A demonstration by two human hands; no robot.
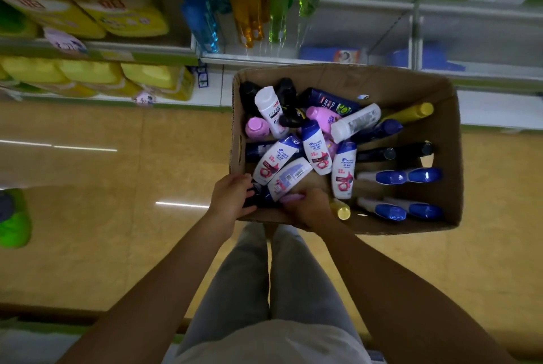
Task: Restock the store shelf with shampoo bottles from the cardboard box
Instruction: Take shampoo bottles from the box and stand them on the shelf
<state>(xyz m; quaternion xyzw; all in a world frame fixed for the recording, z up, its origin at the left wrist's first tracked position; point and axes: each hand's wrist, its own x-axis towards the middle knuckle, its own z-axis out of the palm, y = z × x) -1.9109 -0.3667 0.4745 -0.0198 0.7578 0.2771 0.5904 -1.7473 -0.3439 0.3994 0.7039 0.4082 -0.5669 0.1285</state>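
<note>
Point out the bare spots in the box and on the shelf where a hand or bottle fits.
Bare cardboard shows in the cardboard box by its far wall, above the yellow bottle. The shelf right of the green bottles looks bare. Crowded: the box's left half, where both hands reach.

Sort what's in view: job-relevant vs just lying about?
Job:
brown cardboard box
white-and-blue shampoo bottles
pink plastic bottles
left hand, on a dark bottle
right hand, in the box
white store shelf

Lying about:
yellow detergent jugs
green object on floor
</note>
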